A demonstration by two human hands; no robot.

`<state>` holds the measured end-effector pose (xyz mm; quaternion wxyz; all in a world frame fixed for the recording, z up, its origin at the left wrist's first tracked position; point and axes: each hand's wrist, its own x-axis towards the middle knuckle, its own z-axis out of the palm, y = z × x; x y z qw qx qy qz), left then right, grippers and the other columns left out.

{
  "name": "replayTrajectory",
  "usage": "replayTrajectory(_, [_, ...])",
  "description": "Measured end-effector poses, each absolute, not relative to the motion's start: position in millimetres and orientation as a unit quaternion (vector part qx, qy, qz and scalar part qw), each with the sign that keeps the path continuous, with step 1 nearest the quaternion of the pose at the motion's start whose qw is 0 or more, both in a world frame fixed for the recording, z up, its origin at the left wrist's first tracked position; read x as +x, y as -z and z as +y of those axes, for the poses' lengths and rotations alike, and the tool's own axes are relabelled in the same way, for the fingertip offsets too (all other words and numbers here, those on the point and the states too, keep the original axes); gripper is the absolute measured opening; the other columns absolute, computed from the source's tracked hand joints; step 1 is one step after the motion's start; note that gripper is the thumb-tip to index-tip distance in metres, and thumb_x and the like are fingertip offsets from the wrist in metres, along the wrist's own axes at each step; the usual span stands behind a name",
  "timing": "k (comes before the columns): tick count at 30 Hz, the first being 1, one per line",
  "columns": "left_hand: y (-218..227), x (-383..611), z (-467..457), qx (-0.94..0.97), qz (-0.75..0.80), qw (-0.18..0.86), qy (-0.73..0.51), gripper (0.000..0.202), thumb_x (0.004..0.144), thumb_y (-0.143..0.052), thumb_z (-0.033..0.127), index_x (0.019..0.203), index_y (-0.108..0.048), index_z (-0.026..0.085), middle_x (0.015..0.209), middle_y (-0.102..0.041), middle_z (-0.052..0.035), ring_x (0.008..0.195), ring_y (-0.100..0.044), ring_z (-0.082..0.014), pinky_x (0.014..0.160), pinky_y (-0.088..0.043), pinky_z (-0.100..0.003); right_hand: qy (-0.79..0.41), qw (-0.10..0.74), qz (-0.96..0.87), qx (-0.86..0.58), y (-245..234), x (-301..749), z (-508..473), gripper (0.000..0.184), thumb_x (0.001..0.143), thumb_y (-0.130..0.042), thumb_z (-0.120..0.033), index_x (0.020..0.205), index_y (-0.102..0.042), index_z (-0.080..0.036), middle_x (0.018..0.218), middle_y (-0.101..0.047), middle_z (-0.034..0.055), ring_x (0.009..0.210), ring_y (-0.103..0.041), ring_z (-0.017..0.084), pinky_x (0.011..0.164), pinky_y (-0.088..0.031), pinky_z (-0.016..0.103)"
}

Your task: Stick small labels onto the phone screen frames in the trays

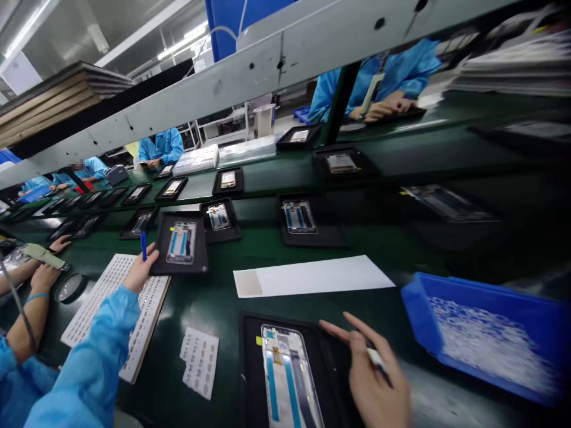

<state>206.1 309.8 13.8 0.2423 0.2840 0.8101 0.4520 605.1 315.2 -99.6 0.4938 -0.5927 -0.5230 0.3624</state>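
My left hand (pixel 141 270) reaches out in a blue sleeve. It grips the near-left edge of a black tray (pixel 201 261) carrying a phone frame (pixel 182 242) with blue strips. A blue pen-like stick (pixel 143 245) rises by its fingers. At the lower right, my right hand (pixel 379 380) holds a slim white-and-black pen-like tool (pixel 377 360) across the palm, index and middle fingers stretched out. Left of those fingertips, a second black tray (pixel 250 380) lies on the bench, bearing a phone frame (pixel 285 374) with blue strips and a yellow tab.
A blue bin (pixel 414 309) of small clear pieces stands right. Nearby are a white strip (pixel 312 276), a sticker sheet (pixel 200 362) and a perforated white board (pixel 147 321). A co-worker's hands (pixel 44 276) are at left. Trays line the green bench (pixel 254 238) under a metal beam (pixel 214 83).
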Motion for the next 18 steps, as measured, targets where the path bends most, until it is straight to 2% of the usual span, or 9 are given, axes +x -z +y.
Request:
replayTrajectory(2, [-19.1,174.3,346.4,0.283,0.846,0.197,-0.407,0.053,0.094,-0.052,0.031,0.143,-0.043,0.013,0.106,-0.072,-0.0118,0.094,-0.069,-0.0202,0.078,-0.056,-0.028,-0.344,0.493,-0.567,-0.563,116.9,603.5,321.4,0.054,0.090,-0.043,-0.063,0.120,-0.057,-0.021,0.105,-0.073,0.0092,0.105,-0.065,0.030,0.091,-0.051,0.047])
replayTrajectory(4, [-22.4,149.8,372.0,0.297,0.873,0.156,-0.354,0.054,0.093,-0.055,0.035,0.140,-0.045,0.009,0.098,-0.072,-0.0131,0.089,-0.069,-0.0219,0.073,-0.055,-0.029,-0.328,0.469,-0.616,-0.542,128.2,602.2,325.9,0.046,0.091,-0.045,-0.057,0.118,-0.059,-0.022,0.107,-0.072,0.0075,0.100,-0.068,0.027,0.082,-0.056,0.039])
replayTrajectory(6, [-24.3,134.5,390.1,0.321,0.893,0.110,-0.297,0.054,0.091,-0.057,0.037,0.134,-0.051,0.005,0.090,-0.072,-0.0133,0.088,-0.068,-0.0248,0.073,-0.054,-0.031,-0.313,0.443,-0.649,-0.533,132.9,602.4,328.4,0.040,0.091,-0.046,-0.053,0.114,-0.063,-0.024,0.105,-0.073,0.0052,0.096,-0.069,0.024,0.077,-0.057,0.035])
replayTrajectory(8, [-22.4,131.0,405.7,0.361,0.899,0.064,-0.241,0.051,0.090,-0.057,0.040,0.129,-0.055,0.007,0.087,-0.071,-0.0127,0.093,-0.067,-0.0277,0.078,-0.052,-0.034,-0.305,0.429,-0.665,-0.530,133.5,603.4,329.1,0.037,0.091,-0.048,-0.050,0.112,-0.064,-0.025,0.106,-0.072,0.0045,0.097,-0.069,0.024,0.079,-0.058,0.035])
replayTrajectory(11, [-5.9,151.4,428.0,0.461,0.872,0.027,-0.163,0.044,0.090,-0.056,0.044,0.122,-0.062,0.013,0.100,-0.070,-0.0134,0.104,-0.063,-0.0301,0.089,-0.049,-0.037,-0.303,0.427,-0.665,-0.533,133.2,604.1,329.0,0.035,0.091,-0.048,-0.047,0.113,-0.064,-0.024,0.109,-0.072,0.0059,0.100,-0.068,0.024,0.083,-0.057,0.038])
replayTrajectory(14, [24.4,191.5,442.3,0.585,0.806,0.041,-0.082,0.038,0.087,-0.061,0.042,0.119,-0.064,0.023,0.120,-0.064,-0.0099,0.110,-0.062,-0.0268,0.096,-0.046,-0.033,-0.309,0.427,-0.659,-0.538,133.4,603.1,329.3,0.034,0.091,-0.048,-0.045,0.112,-0.065,-0.025,0.109,-0.071,0.0059,0.100,-0.068,0.024,0.084,-0.057,0.040])
replayTrajectory(16, [42.6,215.1,445.4,0.634,0.771,0.044,-0.031,0.039,0.086,-0.062,0.037,0.123,-0.061,0.026,0.128,-0.059,-0.0087,0.106,-0.064,-0.0266,0.095,-0.047,-0.034,-0.315,0.434,-0.653,-0.535,132.3,601.8,329.5,0.032,0.091,-0.048,-0.043,0.111,-0.065,-0.025,0.108,-0.071,0.0058,0.100,-0.068,0.024,0.085,-0.056,0.041])
replayTrajectory(18, [51.7,229.1,445.5,0.649,0.760,0.029,0.009,0.037,0.089,-0.056,0.029,0.125,-0.058,0.024,0.129,-0.057,-0.0120,0.102,-0.066,-0.0299,0.090,-0.050,-0.040,-0.326,0.442,-0.649,-0.527,129.7,600.3,329.3,0.030,0.091,-0.048,-0.040,0.110,-0.065,-0.024,0.107,-0.071,0.0063,0.099,-0.067,0.024,0.086,-0.055,0.041])
